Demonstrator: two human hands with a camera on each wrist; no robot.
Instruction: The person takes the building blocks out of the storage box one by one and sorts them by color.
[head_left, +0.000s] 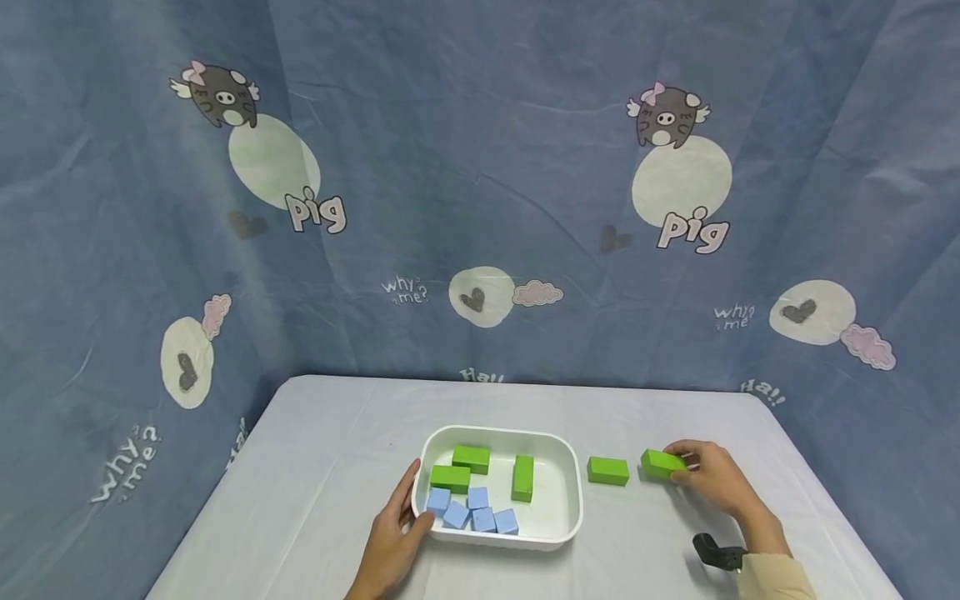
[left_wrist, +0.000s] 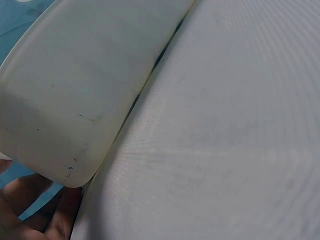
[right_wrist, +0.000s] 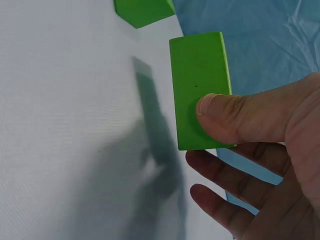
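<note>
Between thumb and fingers, my right hand (head_left: 712, 479) pinches a green block (right_wrist: 192, 75), held slightly above the tabletop by its shadow in the right wrist view. Left of it, another green block (head_left: 607, 471) lies on the table beside the white tray (head_left: 558, 500). My left hand (head_left: 393, 533) holds the tray at its near left corner, thumb at the front and fingers along the left side. Inside the tray lie three green blocks, one of them upright-running (head_left: 522, 478), and several light blue cubes (head_left: 483, 520) grouped near the front left.
A white cloth covers the table (head_left: 315, 467). Behind it hangs a blue curtain (head_left: 450, 208) printed with pigs and words. A black strapped device (head_left: 717, 553) sits at my right wrist, near a beige sleeve (head_left: 776, 577).
</note>
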